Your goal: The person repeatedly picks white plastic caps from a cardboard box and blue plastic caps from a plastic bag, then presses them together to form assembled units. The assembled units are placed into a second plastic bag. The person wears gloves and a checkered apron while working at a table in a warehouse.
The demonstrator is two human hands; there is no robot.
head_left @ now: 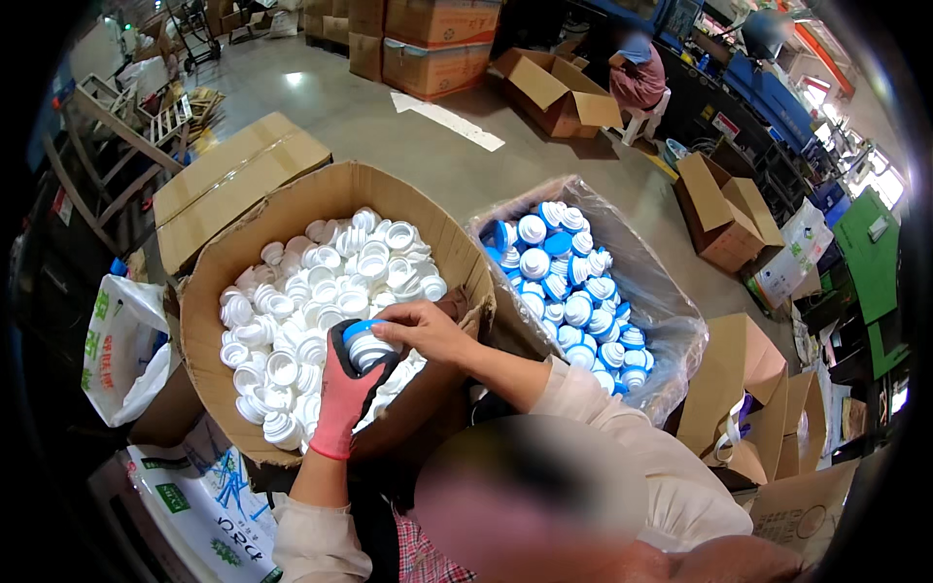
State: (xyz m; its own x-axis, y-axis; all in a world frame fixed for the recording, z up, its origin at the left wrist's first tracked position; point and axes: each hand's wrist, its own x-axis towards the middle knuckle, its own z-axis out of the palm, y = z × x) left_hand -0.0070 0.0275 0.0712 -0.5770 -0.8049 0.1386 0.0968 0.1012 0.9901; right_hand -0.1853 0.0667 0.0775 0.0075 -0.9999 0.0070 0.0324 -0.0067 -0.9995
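My left hand (pixel 338 396), in a pink glove with dark fingers and palm, is closed around a white ridged plastic cap (pixel 367 352) with a blue part on its far side. My bare right hand (pixel 433 328) reaches in from the right, its fingers bent against the blue edge of that cap. Both hands are over the near right side of a large cardboard box (pixel 335 185) filled with loose white caps (pixel 292 321). To the right, a box lined with clear plastic (pixel 675 340) contains many blue-and-white caps (pixel 577 309).
A closed carton (pixel 233 185) adjoins the big box at the far left. A white plastic bag (pixel 121 360) hangs at the left, above a printed sack (pixel 209 515) with thin blue pieces on it. Open cartons (pixel 724 209) stand to the right. A seated person (pixel 637 78) is farther back.
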